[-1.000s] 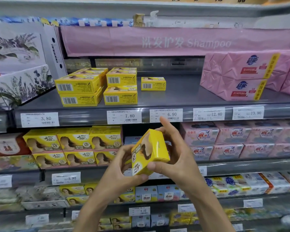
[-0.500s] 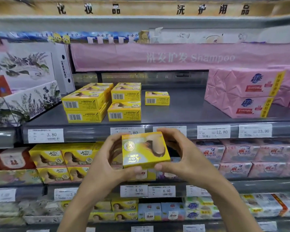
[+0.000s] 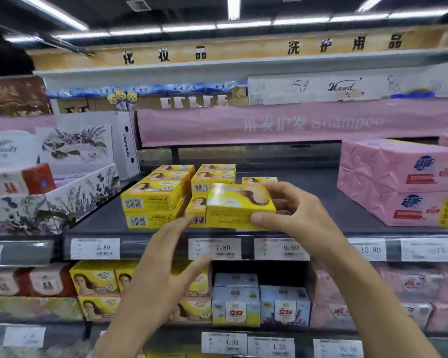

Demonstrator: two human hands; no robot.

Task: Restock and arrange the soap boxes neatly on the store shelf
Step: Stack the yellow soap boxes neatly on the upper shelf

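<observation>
Soap box (image 3: 239, 206) now up at shelf edge (image 3: 96, 226), bare room apparently rightward.

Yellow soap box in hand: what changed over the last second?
The yellow soap box went up from in front of the price tags to the shelf front edge and turned flat, in front of the yellow stacks. The left hand let go and is open below it; the right hand alone grips it. Stacks, single box behind and pink packs unchanged.

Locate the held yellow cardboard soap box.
Head view, centre: yellow cardboard soap box in the right hand, at the dark shelf's front edge, by stacked yellow boxes.
</observation>
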